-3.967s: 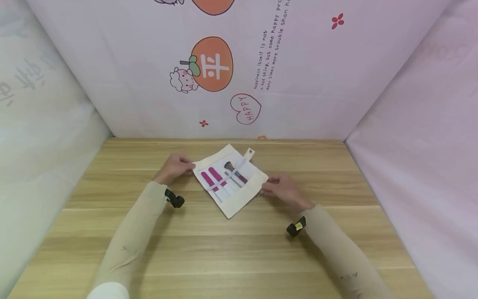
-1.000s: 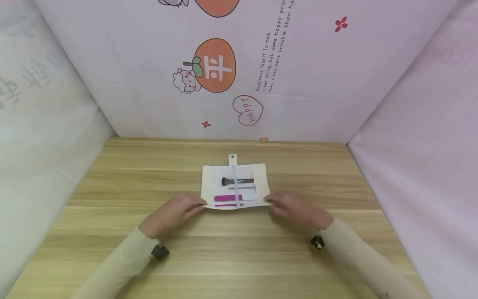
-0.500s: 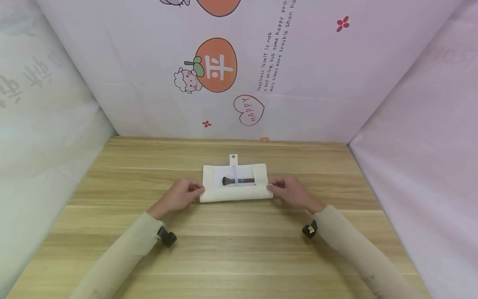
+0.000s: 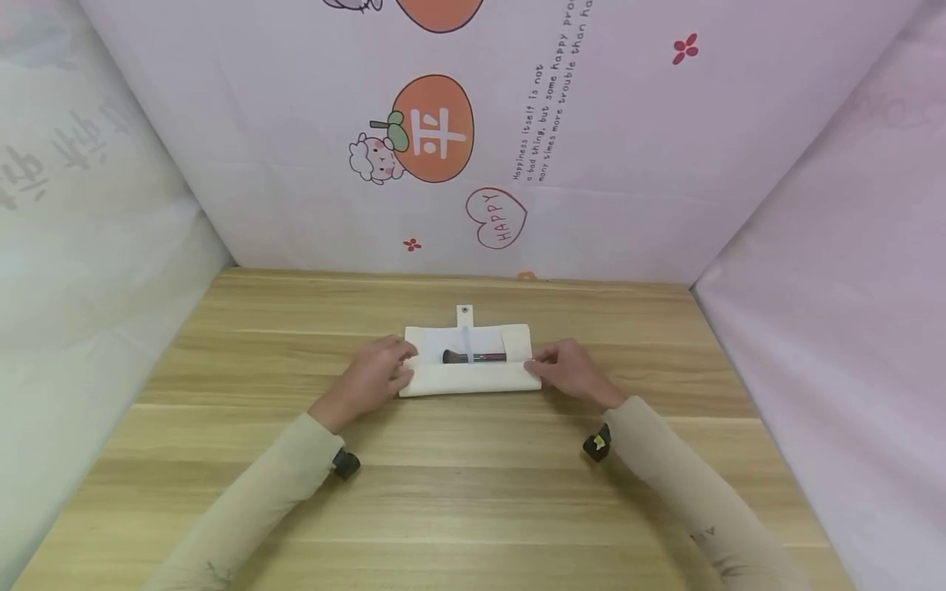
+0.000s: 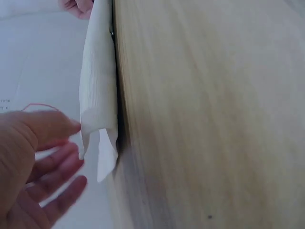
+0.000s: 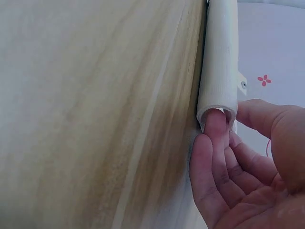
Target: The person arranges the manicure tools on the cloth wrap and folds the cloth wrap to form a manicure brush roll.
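Observation:
A cream fabric brush roll point(image 4: 470, 378) lies on the table, its near part folded over toward the back. Above the fold a makeup brush point(image 4: 485, 357) still shows under a pale strap; the pink tools seen earlier are covered. At the right end my right hand point(image 4: 572, 371) pinches the folded edge. In the right wrist view a finger point(image 6: 215, 125) reaches inside the curl, with the thumb on its outer side. My left hand point(image 4: 372, 379) is at the other end, fingers spread and loosely bent. Its thumb point(image 5: 55, 128) is at the roll's edge; whether it touches is unclear.
A snap tab point(image 4: 464, 314) sticks out from the roll's back edge. The wooden table point(image 4: 458, 492) meets a printed white cloth wall point(image 4: 591, 222) behind, with more pale cloth walls at left and right.
The roll was turned square, and its near edge was lifted and folded back over the pink tools. Over the last half second my left hand let go of its corner and spread its fingers.

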{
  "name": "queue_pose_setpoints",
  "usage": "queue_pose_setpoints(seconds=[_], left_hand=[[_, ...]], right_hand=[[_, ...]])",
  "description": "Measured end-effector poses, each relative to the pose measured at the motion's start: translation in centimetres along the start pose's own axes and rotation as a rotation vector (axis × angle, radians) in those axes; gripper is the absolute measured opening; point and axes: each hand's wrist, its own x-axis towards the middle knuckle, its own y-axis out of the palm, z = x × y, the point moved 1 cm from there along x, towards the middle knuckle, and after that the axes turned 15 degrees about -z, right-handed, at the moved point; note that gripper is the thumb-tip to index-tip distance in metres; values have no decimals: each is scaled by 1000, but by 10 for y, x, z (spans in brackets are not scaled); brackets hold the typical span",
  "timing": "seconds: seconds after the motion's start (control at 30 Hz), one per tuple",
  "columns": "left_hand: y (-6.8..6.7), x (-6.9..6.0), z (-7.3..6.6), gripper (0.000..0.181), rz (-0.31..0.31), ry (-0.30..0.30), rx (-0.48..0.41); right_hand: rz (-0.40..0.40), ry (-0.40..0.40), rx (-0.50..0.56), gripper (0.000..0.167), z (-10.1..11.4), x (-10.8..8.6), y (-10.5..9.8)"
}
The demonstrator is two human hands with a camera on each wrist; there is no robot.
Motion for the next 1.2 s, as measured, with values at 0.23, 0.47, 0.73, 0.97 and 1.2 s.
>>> queue_pose_setpoints(seconds=[0.23, 0.47, 0.73, 0.97, 1.2], left_hand=[[2, -2, -14, 36, 116, 194, 13], [5, -8, -16, 36, 205, 181, 32], [3, -9, -15, 37, 209, 172, 31], [1, -10, -11, 38, 216, 174, 38], [-3, -5, -3, 35, 250, 175, 16]], right_hand=[[-52, -111, -62, 19, -2, 3, 2], [-179, -540, -285, 20, 16, -10, -10], [-193, -1044, -456, 46, 25, -31, -12], [-144, -1027, -558, 48, 12, -31, 3], [-119, -1028, -517, 41, 7, -20, 7]])
